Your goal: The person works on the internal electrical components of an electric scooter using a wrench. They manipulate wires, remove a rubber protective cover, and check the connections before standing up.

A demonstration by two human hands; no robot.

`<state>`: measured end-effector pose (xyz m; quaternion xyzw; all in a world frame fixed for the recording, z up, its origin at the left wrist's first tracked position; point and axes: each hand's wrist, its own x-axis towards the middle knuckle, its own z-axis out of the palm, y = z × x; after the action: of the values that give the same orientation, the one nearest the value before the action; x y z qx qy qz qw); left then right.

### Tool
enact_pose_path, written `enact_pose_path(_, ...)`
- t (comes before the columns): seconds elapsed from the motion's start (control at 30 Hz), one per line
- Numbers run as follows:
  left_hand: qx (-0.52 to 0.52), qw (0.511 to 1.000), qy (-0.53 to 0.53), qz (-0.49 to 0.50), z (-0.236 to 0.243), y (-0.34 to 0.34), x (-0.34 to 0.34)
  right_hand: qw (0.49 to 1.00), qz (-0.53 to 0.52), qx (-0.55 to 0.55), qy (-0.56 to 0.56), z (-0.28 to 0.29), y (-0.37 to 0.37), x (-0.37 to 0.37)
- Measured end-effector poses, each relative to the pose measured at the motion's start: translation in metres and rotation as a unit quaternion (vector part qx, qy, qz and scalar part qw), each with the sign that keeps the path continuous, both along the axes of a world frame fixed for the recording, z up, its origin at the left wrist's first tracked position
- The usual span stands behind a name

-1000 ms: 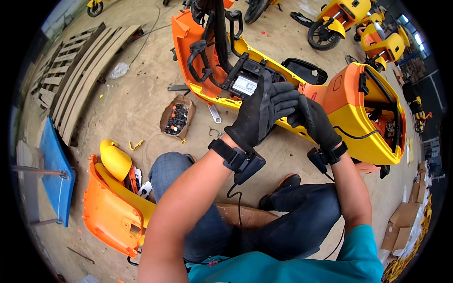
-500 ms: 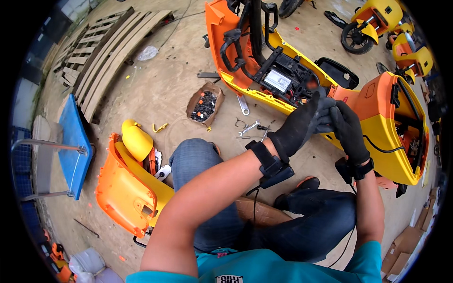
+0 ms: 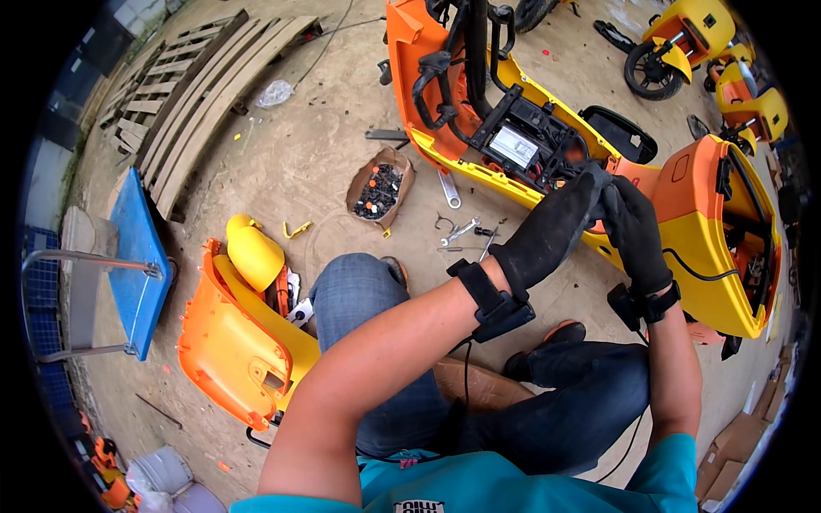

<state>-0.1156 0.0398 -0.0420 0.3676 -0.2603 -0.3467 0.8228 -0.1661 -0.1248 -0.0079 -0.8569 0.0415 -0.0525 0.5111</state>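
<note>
Both my hands wear black gloves and meet over the side of a yellow and orange electric scooter point(image 3: 684, 201) lying partly stripped on the ground. My left hand point(image 3: 560, 218) is closed, its fingertips pressed up against those of my right hand point(image 3: 634, 229). The right fingers are bent and closed too. Whatever lies between the fingertips is hidden by the gloves. Just beyond them is the scooter's uncovered bay, with a silver box point(image 3: 514, 147) and dark wiring. A black cable point(image 3: 703, 275) loops along the scooter's yellow side near my right wrist.
A bag of small dark parts point(image 3: 379, 190) stands beside a ring-ended wrench point(image 3: 449, 190) and an open-ended wrench point(image 3: 462, 232). Orange and yellow panels point(image 3: 235, 342) lie left of my knee. Farther out are a blue cart point(image 3: 138, 265), a wooden pallet point(image 3: 218, 94) and other scooters point(image 3: 684, 38).
The whole view has shifted slightly, with the scene sliding a little to the right. My hands stay together by the scooter, and the left fingers look more curled in.
</note>
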Motion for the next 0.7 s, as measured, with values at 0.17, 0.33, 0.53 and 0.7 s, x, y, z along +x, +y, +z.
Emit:
enact_pose_path(0.17,0.011,0.999,-0.036,0.027,-0.003,0.001,-0.003,0.998,-0.023,0.053,0.034,0.0,0.003,0.002)
enact_pose_path(0.33,0.064,0.995,-0.053,0.046,0.01,0.004,-0.007,0.991,-0.048,0.106,0.069,-0.005,-0.002,0.003)
enact_pose_path(0.53,0.153,0.973,-0.152,0.078,0.007,-0.008,-0.013,0.99,-0.021,0.14,0.016,-0.033,-0.021,0.012)
enact_pose_path(0.7,0.205,0.929,-0.267,0.151,-0.013,-0.013,-0.022,0.987,-0.053,0.144,0.053,-0.024,-0.011,0.018)
